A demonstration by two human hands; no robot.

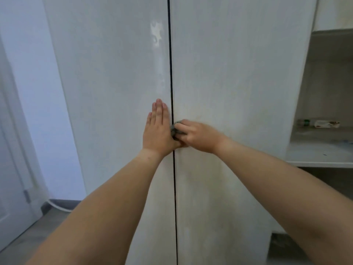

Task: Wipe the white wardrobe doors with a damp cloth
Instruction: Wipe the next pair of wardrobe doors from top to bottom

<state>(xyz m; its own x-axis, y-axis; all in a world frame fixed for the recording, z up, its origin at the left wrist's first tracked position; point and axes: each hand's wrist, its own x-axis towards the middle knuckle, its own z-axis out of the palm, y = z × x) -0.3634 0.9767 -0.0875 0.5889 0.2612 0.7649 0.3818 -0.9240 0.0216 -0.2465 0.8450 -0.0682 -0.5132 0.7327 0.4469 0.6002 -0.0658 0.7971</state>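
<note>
Left hand (157,129) pressed flat against left wardrobe door (114,92), fingers straight, pointing up, just beside dark centre gap (172,77); grip released, holding nothing. Right hand (198,137) on right wardrobe door (238,83), grip clenched round bunched grey cloth (175,129), cloth touching door at gap, against left hand's edge. Shiny smear (156,33) high on left door. Open shelf (321,150) at right, small packages (322,123) on upper ledge. Grey floor (24,236) lower left.

A white shelf (321,161) at right holds a small box (327,124); a hinged door (13,188) stands at left.
</note>
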